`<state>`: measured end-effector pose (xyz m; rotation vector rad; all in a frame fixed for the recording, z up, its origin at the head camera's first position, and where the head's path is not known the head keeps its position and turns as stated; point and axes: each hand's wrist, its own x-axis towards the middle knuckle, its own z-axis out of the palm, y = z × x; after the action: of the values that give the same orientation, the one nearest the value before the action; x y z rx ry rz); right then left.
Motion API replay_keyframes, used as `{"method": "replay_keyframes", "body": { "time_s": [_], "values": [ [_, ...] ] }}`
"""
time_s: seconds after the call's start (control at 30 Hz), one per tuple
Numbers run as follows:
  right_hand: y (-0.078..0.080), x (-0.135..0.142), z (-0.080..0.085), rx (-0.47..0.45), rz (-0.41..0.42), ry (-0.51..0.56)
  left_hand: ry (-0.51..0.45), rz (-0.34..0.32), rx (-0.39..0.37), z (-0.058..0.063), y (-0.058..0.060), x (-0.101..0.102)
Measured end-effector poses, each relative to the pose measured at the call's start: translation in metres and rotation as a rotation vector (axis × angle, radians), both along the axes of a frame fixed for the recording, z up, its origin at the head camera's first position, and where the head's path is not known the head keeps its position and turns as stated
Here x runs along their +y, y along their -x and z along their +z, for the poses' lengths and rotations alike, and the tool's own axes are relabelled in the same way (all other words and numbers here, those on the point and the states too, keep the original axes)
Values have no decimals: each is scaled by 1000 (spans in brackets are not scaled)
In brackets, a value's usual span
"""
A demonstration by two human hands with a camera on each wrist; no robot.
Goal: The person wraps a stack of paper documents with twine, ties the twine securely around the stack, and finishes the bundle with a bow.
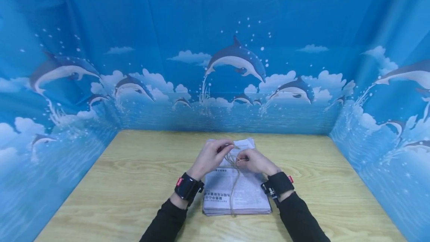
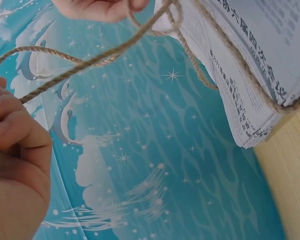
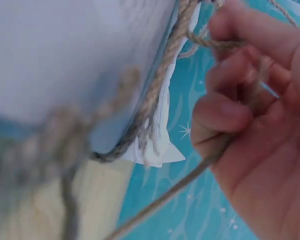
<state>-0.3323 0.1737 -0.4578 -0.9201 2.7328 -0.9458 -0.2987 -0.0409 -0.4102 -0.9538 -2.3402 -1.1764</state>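
Observation:
A stack of newspapers (image 1: 218, 186) lies on the table, with brown twine (image 1: 234, 188) running lengthwise and crosswise over it. Loops of the twine gather near the middle of its far half. My left hand (image 1: 211, 158) pinches a strand of twine above the stack's far left part; in the left wrist view the twine (image 2: 65, 75) stretches from these fingers toward the bundle. On the right, my right hand (image 1: 256, 161) grips twine close to the crossing. The right wrist view shows its curled fingers (image 3: 225, 112) around a strand. The exact form of the knot is too small to tell.
The wooden table (image 1: 134, 182) extends on both sides of the stack. A blue curtain (image 1: 161, 18) printed with dolphins and clouds stands around its back and sides. Each wrist wears a black band with a camera.

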Motion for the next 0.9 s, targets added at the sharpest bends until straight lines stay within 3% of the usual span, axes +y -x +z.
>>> {"method": "replay_keyframes", "body": {
  "time_s": [0.1,0.3,0.53,0.9],
  "values": [
    [1,3,0,-65,-11,59,10,7,-16,0,0,-1],
    [2,11,1,-212,84,157,40,5,-10,-1,1,-1],
    [5,16,-3,-269,172,154,41,6,-2,-1,1,-1],
    [3,13,-2,-296,30,268,31,-2,-10,0,1,-1]
  ]
}}
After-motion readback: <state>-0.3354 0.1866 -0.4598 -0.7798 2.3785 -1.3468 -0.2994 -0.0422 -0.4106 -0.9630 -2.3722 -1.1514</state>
